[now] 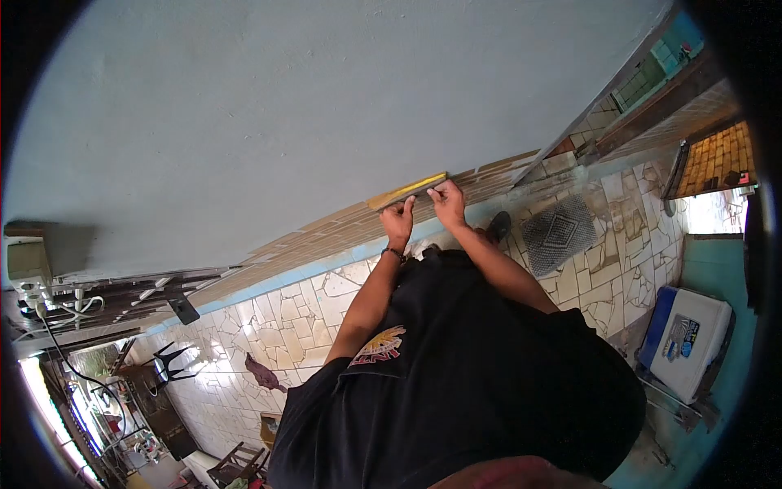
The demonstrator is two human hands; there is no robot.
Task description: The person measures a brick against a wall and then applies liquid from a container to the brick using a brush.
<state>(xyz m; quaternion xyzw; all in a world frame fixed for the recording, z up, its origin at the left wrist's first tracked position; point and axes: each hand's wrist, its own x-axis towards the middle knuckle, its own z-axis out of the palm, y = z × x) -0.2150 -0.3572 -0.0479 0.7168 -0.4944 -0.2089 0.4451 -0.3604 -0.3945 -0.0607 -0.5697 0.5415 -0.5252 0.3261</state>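
From the head camera, both arms reach down to the foot of a pale blue wall (326, 122), where a narrow yellow strip (406, 191) lies along the top edge of the brown tile skirting (326, 232). The left hand (398, 218) has its fingers curled and pinched on the strip from below, near its middle. The right hand (448, 202) pinches the strip's right end, fingertips touching it. A cooler box (686, 338) sits on the mosaic floor (285, 318), well apart.
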